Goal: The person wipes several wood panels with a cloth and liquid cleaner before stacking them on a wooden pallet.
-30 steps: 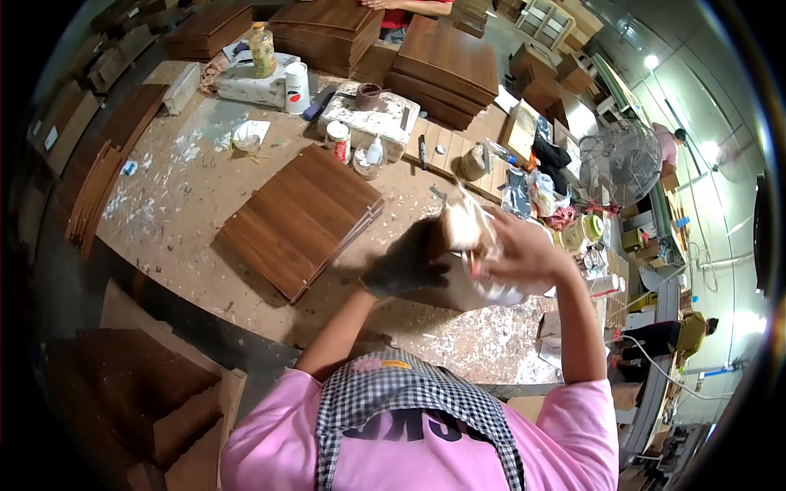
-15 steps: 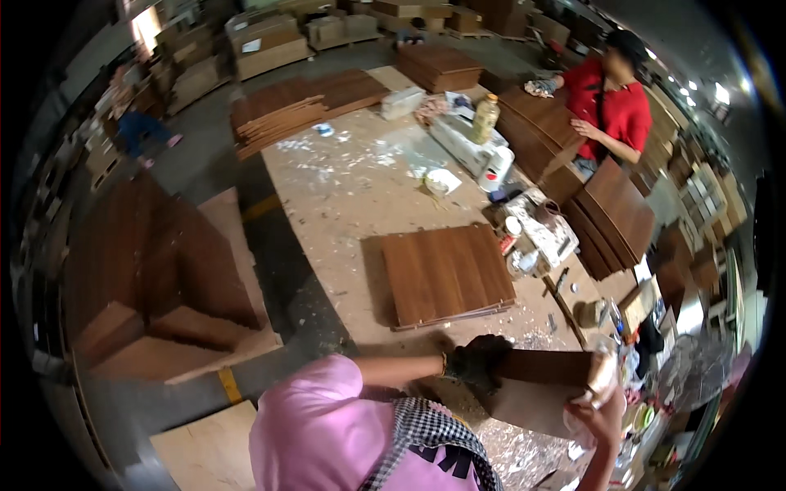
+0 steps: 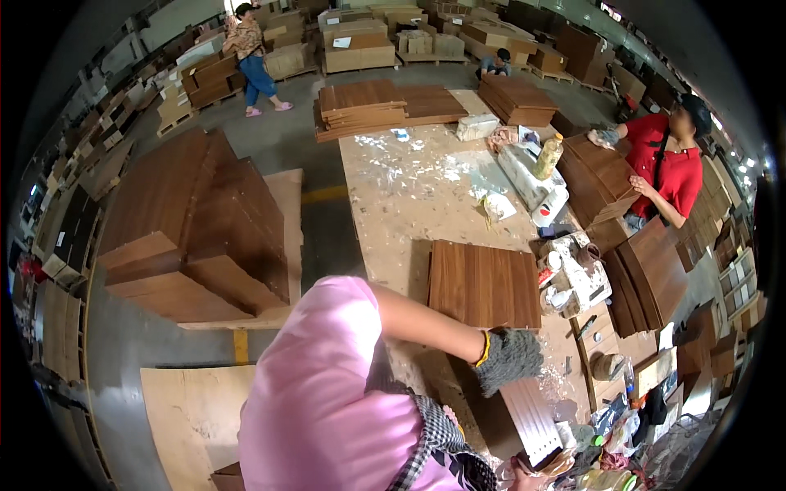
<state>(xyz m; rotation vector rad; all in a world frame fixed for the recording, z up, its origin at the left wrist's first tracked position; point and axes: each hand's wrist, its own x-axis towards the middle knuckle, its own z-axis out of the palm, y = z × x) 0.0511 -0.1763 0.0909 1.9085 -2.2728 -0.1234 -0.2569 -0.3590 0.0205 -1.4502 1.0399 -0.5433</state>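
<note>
My left hand point(image 3: 509, 360), in a dark grey knitted glove with a yellow cuff, is closed over the far end of a stack of narrow boards point(image 3: 530, 419). Their pale edges show as stripes, and the side toward me is dark. At the lower edge of the picture, my right hand point(image 3: 528, 477) is at the near end of the boards, closed beside a crumpled, light, cloth-like piece point(image 3: 561, 465). Most of its fingers are hidden. Just beyond my left hand, a stack of brown wood-grain panels point(image 3: 485, 285) lies flat on the workbench point(image 3: 385, 213).
Bottles point(image 3: 548, 157) and a glue-smeared white container point(image 3: 577, 266) line the bench's right side. Across it, a person in red point(image 3: 673, 159) handles brown panels point(image 3: 602, 176). Large panel stacks point(image 3: 192, 229) stand on the left floor. Plastic bags and clutter point(image 3: 626, 430) lie at lower right.
My view has swung left. The boards have turned from lying crosswise to pointing toward me, now showing striped pale edges. My right hand has come nearer my body.
</note>
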